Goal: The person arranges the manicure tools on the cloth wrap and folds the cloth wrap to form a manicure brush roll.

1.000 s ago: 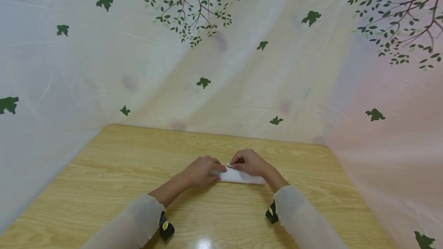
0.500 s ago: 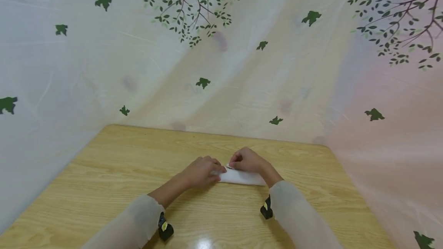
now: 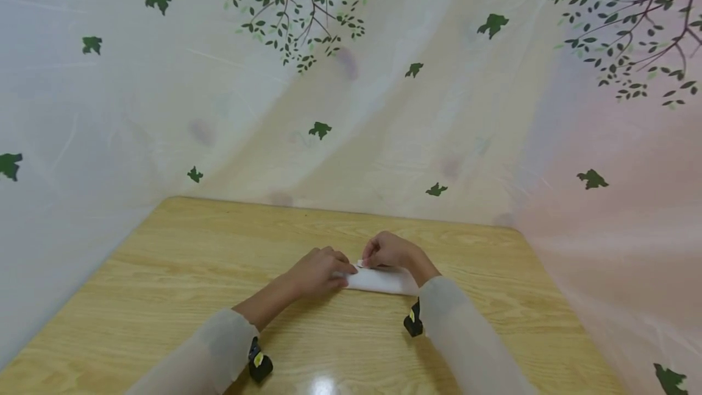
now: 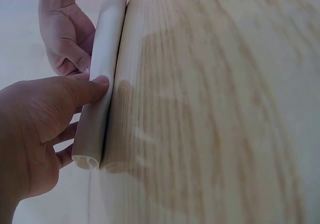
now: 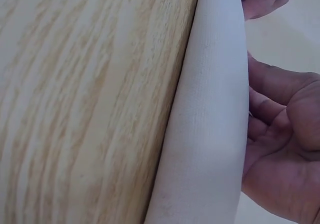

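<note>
A white rolled-up sheet lies crosswise on the wooden table, its surface finely woven in the right wrist view. My left hand grips the roll's left end. In the left wrist view its thumb presses the side of the roll, and the other fingers reach behind it. The open spiral end shows below them. My right hand is bent over the roll's far side, thumb and fingertips pinching a small white strip close to my left fingertips. In the right wrist view the roll hides those fingertips.
The wood-grain table extends around both hands. Behind it hangs a pale curtain printed with leaves and branches. Black wrist cameras sit at both cream sleeves.
My right wrist and forearm have shifted left and slightly away, with the right fingers still near the small strip. My left hand and the roll have stayed nearly in place.
</note>
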`<state>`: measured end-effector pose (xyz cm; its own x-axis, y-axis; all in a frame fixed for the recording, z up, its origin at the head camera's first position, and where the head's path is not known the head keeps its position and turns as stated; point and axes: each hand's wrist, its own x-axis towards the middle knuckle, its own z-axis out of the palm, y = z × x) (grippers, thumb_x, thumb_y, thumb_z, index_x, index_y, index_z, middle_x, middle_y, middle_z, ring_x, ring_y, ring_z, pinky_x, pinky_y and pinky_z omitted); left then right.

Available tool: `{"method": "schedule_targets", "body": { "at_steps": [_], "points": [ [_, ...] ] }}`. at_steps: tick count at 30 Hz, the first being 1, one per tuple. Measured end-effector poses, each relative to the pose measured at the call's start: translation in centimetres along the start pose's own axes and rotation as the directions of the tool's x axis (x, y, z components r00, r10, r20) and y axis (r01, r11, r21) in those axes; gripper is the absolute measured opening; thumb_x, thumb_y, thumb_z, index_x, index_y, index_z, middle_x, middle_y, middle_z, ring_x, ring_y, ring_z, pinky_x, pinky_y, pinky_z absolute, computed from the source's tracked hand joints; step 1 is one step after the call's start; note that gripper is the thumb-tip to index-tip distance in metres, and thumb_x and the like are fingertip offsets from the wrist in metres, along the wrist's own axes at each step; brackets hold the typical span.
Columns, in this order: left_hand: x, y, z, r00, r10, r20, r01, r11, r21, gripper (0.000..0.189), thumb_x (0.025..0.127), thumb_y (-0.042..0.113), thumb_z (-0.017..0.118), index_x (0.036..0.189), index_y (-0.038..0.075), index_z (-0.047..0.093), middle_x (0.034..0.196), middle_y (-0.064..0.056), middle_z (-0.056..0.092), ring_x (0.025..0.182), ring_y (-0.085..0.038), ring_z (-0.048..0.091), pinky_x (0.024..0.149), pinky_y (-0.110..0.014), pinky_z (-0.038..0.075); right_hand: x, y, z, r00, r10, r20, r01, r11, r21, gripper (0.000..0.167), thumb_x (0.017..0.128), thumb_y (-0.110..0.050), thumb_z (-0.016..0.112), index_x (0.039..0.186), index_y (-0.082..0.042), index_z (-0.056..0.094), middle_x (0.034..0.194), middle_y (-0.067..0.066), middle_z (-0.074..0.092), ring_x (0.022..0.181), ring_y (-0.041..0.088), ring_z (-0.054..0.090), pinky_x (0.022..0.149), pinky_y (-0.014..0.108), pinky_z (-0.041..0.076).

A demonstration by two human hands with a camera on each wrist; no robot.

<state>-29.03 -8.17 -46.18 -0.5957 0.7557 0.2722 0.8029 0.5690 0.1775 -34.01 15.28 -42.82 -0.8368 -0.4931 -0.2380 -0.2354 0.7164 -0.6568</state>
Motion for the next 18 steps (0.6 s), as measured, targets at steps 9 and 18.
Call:
{"method": "schedule_targets", "body": {
  "at_steps": [9,18],
  "points": [
    [-0.13,0.20,-0.02,1.000,-0.002,-0.017,0.003,1.000,0.016,0.026,0.093,0.024,0.078,0.118,0.018,0.079,0.115,-0.001,0.073,0.099,-0.022,0.065,0.080,-0.041,0.054,0.17,-0.85,-0.24,0.995,0.061,0.081,-0.048,0.988,-0.148,0.013,0.097,-0.020,0.073,0.101,-0.008,0.078,0.084,-0.004,0.067,0.076,0.011,0.056,0.071,0.025,0.045],
    [-0.23,0.52,-0.32,0.999,0.024,-0.025,-0.022,0.998,0.066,0.025,0.092,0.026,0.078,0.117,0.020,0.080,0.112,0.002,0.074,0.098,-0.021,0.065,0.079,-0.039,0.054,-0.39,-0.90,0.00,0.992,0.030,0.122,-0.019,0.996,-0.090,0.011,0.099,-0.011,0.068,0.101,-0.005,0.077,0.081,-0.003,0.061,0.073,0.011,0.051,0.067,0.025,0.041]
  ]
}}
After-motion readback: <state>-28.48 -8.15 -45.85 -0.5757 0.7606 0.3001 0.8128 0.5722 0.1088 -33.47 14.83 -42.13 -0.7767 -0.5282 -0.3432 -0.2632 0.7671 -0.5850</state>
